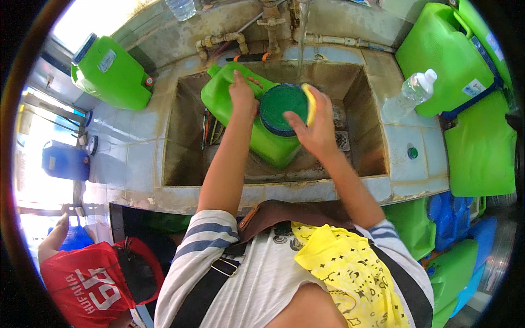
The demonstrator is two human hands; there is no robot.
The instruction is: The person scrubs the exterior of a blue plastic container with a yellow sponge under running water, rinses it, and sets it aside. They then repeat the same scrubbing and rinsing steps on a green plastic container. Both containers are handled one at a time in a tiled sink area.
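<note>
A green plastic water jug (270, 143) with a dark blue-rimmed round cap (284, 110) lies tilted in the tiled sink basin (361, 135). My left hand (243, 92) grips the jug near its handle, at the upper left. In my right hand (318, 123) is a yellow sponge (311, 104), held against the right side of the cap. Water (302, 37) runs from the tap behind the jug into the basin. A toothbrush and other thin items (211, 129) lie at the basin's left side, partly behind the jug.
Another green jug (119, 74) stands on the left counter. Several green jugs (445, 61) crowd the right end, near a clear plastic bottle (412, 92) and a small green cap (412, 153). Pipes (270, 28) line the back wall. A person in red (94, 283) is at lower left.
</note>
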